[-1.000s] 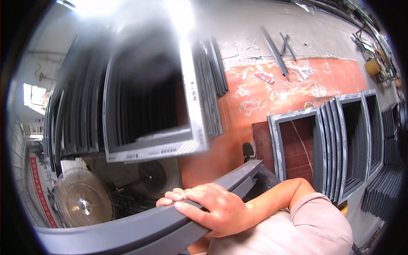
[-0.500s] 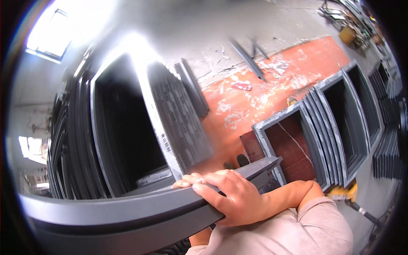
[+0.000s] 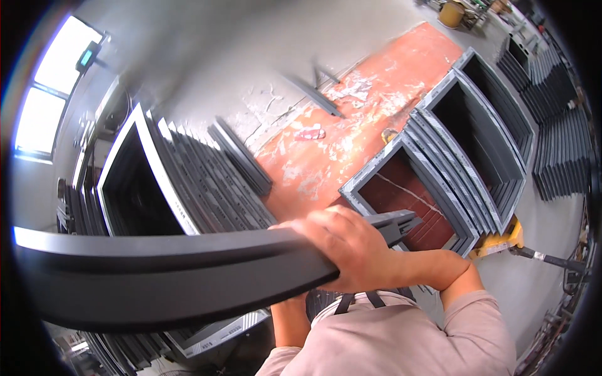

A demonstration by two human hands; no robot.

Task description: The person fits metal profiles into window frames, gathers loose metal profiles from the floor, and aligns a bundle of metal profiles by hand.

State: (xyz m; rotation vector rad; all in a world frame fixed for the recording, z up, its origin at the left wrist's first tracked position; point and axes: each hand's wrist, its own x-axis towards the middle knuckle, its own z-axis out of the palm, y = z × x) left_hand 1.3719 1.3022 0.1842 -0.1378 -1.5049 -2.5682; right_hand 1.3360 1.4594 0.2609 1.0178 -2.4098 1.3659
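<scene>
Across the lower half of the head view runs a long dark grey frame bar (image 3: 175, 276), reaching from the left rim to a profiled end just right of centre. The right hand (image 3: 351, 250) lies over the top of this bar near that end, its fingers curled down over the far edge and clamped on it, the bent forearm leading back to a pinkish-beige sleeve at the lower right. Below the bar, the left forearm (image 3: 290, 323) rises from the lower edge and disappears behind the bar's underside; the left hand itself is hidden, so whether it grips or only props cannot be told.

Behind the bar on the left, a row of grey rectangular frames (image 3: 188, 182) stands leaning one against another, the nearest with a pale edge. To the right, more grey frames (image 3: 464, 156) are stacked upright together on a yellow pallet truck (image 3: 501, 238), whose handle runs off toward the right rim. Between the two groups the floor shows a worn orange-red painted strip (image 3: 351, 125) with grey concrete beyond. Bright windows (image 3: 44, 106) glow at the upper left.
</scene>
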